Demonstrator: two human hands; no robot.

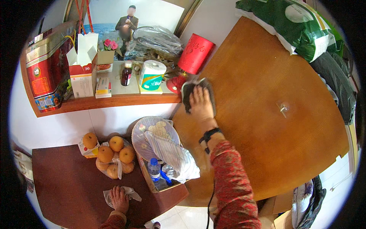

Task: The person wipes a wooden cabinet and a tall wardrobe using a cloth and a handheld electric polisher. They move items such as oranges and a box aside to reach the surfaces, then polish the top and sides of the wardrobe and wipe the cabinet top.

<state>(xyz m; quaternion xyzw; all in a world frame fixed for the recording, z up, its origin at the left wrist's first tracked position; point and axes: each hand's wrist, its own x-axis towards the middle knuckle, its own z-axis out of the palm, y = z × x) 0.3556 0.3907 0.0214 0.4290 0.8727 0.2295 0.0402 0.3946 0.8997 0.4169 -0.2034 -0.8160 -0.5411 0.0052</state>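
Observation:
My right hand [200, 104] lies flat, fingers a little apart, on a dark cloth with a pale edge [211, 88]. The cloth rests against the light-brown wooden surface [257, 128], beside the red lamp [196, 54] and the end of the shelf. A black band circles the right wrist. Lower left, my left hand [119, 199] presses down on a thin white tissue or cloth [134, 194] on the dark red-brown tabletop [65, 177]. Whether its fingers grip the tissue cannot be told.
Round yellow-brown fruits in a clear bag [115, 157] and a tray [147, 179] holding a blue-capped bottle [154, 171] and striped cloth [171, 151] stand between my hands. The shelf [120, 98] bears boxes, a brown bottle [126, 74] and a paper roll [153, 75]. A green bag [303, 28] lies upper right.

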